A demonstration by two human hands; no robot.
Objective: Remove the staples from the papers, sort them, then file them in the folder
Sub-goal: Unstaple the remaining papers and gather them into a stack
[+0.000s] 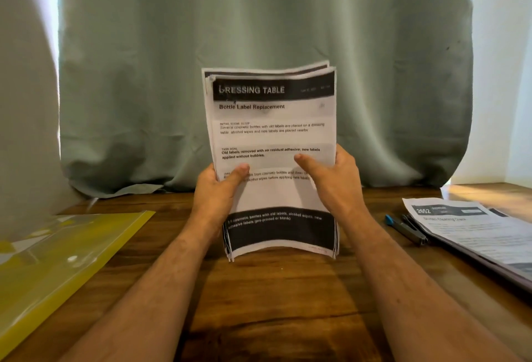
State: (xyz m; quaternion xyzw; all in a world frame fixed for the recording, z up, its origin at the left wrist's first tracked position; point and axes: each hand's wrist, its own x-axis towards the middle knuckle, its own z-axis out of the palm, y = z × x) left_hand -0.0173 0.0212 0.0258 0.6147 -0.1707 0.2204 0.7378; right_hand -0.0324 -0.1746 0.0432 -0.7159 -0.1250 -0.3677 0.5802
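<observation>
— Held upright over the middle of the counter [276,304]: a stack of printed papers [273,137], top sheet headed "Dressing Table". Lower edge lifted clear of the wood or just brushing it; hard to say which.

— Gripped how?

— Left hand [218,189] clamped on the left margin, thumb across the front. Right hand [331,180] the same on the right margin, thumb lying over the print, remaining fingers hidden behind. Probably stood on end like this for squaring the edges; sheet corners fanned unevenly at top and bottom. No staple discernible in the blurred top-left corner.

— Destination?

— Yellow plastic folder [57,269] lying flat to the left, near corner pointing toward the stack, well apart from it. Looks shut; opening side not discernible.

— And to the right?

— Another stack of papers [483,235], flat, running off the frame. Just beside its left edge, a blue-tipped pen [403,229], possibly next to a second dark tool; too small for certainty.

— Room for moving?

— Bare wood below the stack and between both forearms; plenty for laying sheets down. Teal curtain [259,30] close behind, hem bunched on the counter's far edge, so little margin rearward.
</observation>
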